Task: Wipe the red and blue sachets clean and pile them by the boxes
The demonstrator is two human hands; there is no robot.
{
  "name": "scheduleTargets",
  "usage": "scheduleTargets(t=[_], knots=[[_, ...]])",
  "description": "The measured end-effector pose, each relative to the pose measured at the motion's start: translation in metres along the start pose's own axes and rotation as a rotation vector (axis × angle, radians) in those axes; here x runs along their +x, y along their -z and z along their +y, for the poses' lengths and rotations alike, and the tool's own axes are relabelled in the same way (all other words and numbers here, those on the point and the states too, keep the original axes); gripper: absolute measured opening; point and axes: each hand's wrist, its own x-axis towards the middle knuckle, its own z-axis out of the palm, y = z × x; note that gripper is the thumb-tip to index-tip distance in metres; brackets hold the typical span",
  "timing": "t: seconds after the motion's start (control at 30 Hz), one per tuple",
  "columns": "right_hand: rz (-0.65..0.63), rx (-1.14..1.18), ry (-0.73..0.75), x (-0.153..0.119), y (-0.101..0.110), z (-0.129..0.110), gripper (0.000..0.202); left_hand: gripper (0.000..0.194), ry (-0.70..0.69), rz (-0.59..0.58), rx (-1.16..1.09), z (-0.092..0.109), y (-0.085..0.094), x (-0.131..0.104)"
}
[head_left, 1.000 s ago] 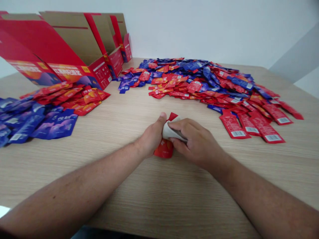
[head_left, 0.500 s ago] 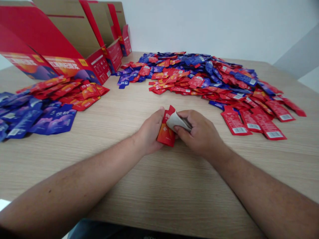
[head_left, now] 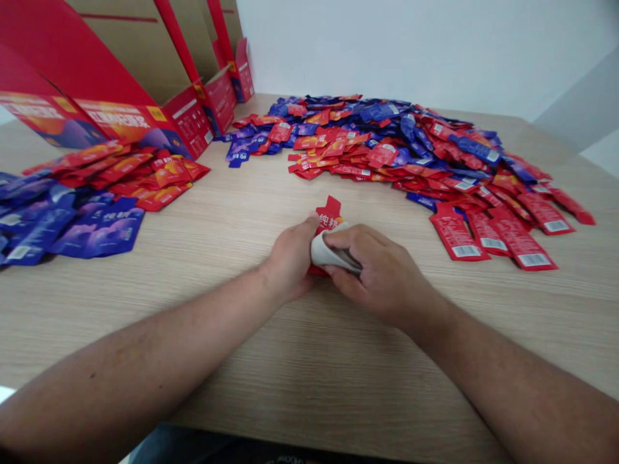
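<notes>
Near the middle of the table, my left hand is closed round a red sachet with white lettering; its narrow top points away from me. My right hand pinches a folded pale cloth between thumb and fingers. That cloth lies against the front of the sachet and hides its middle; a bit of red shows below. To the left are a pile of red sachets and a pile of purple-blue sachets.
A large mixed heap of red and blue sachets spreads across the far side of the wooden table. Several red sachets lie loose at its right front. Open red cardboard boxes stand at the back left, before a white wall.
The cloth in my right hand has shifted left and down over the sachet, covering more of it. The sachet stands straighter in my left hand. The view has tilted slightly.
</notes>
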Motion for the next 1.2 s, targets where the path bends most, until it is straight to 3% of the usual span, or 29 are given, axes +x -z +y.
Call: scheduleTargets(t=[0.07,0.2,0.33,0.4,0.5,0.63,0.77,0.93,1.07,1.2], knots=[[-0.053,0.008,0.058,-0.0001,0.0007,-0.0023,0.027,0.041,0.04,-0.042,-0.057,0.0015,-0.0027,-0.0009],[0.058,-0.058,0.006,0.0006,-0.0002,0.0013,0.03,0.043,0.069,-0.104,-0.128,0.0046,-0.004,0.0001],[-0.052,-0.031,0.085,0.0008,-0.0008,0.0009,0.027,0.048,0.154,-0.179,-0.082,0.0056,-0.0014,0.0011],[-0.038,-0.047,0.072,0.001,0.0,0.0008,0.028,0.051,0.157,-0.205,-0.086,0.0057,-0.0004,0.0017],[0.013,-0.079,0.033,0.0015,0.0011,0.0007,0.029,0.054,0.149,-0.215,-0.103,0.0063,-0.0005,0.0014],[-0.089,-0.046,0.125,0.0017,0.0013,-0.0018,0.024,0.058,0.198,-0.237,-0.086,0.0076,-0.0016,-0.0009],[0.001,-0.093,0.029,0.0016,0.0012,-0.0023,0.025,0.055,0.156,-0.235,-0.107,0.0074,-0.0016,-0.0018],[-0.085,-0.058,0.126,0.0014,0.0015,-0.0026,0.022,0.054,0.197,-0.25,-0.059,0.0077,-0.0011,-0.0033],[-0.016,-0.098,0.025,0.0017,0.0025,-0.0002,0.027,0.053,0.138,-0.24,-0.086,0.0076,-0.0009,-0.0026],[-0.062,-0.057,0.097,0.0012,0.0016,-0.0021,0.025,0.051,0.178,-0.257,-0.062,0.0059,0.001,-0.0014]])
